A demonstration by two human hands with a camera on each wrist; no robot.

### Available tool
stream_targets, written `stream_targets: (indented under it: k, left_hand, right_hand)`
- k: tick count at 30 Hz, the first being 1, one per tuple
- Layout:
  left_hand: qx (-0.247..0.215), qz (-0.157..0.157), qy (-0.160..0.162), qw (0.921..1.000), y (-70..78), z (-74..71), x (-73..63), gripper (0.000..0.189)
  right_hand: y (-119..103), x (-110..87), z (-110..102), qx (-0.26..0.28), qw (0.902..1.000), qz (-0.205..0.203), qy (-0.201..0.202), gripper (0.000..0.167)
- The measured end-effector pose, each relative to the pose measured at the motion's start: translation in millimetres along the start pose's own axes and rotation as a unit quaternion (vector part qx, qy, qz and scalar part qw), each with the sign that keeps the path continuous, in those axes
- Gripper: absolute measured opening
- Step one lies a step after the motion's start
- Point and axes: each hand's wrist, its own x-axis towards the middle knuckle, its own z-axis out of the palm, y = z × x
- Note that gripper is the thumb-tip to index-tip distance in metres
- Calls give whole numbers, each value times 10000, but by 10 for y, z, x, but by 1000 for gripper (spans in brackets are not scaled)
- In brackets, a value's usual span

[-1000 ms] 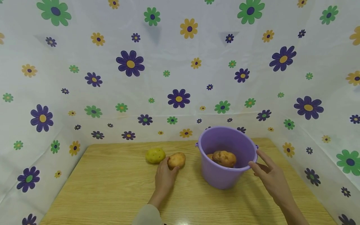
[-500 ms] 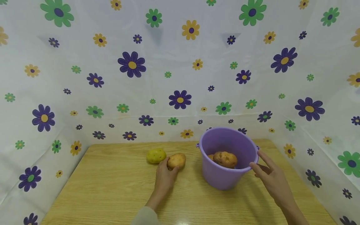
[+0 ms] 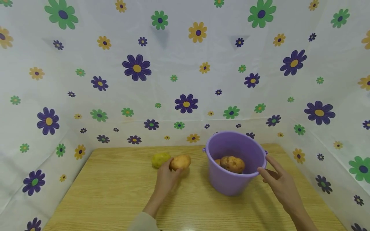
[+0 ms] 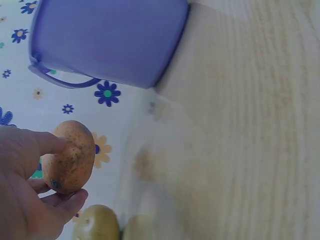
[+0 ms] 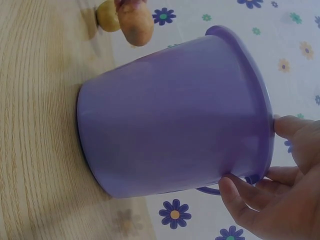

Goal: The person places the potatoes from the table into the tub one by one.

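My left hand (image 3: 166,179) holds a tan potato (image 3: 181,162) between thumb and fingers. In the left wrist view this potato (image 4: 71,156) is raised off the table, with the thumb across its side. Just left of it in the head view lies a yellow-green potato (image 3: 160,159), partly behind the hand. A purple bucket (image 3: 229,183) stands upright to the right, with brown potatoes (image 3: 232,164) inside. My right hand (image 3: 280,186) grips the bucket's right rim, near the handle mount. The right wrist view has the thumb at the rim and the fingers (image 5: 240,197) by the outer wall.
A wood-grain table (image 3: 115,192) lies under everything. White flowered sheeting (image 3: 185,80) rises behind the table and along both sides. The bucket's handle (image 4: 70,81) hangs down its outer side in the left wrist view.
My left hand has lifted the tan potato slightly off the table. The right hand stays at the bucket's rim, and the view has shifted a little.
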Motion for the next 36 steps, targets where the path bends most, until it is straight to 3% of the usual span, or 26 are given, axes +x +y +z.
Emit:
stream_targets:
  k: [9,24,36]
  left_hand:
    - [35,-139,-220,9997,233,-167,71,57]
    - [18,99,-402,9991,675,-478,138,58]
    - [169,156,-440,9988,887,-674,196,62]
  right_hand:
    - [-10,-8,-5,22,10000,-72,16,66]
    - [34,18,-7,56,10000,5,-21,65]
    - [35,16,-16,-38,9999,91,-59,69]
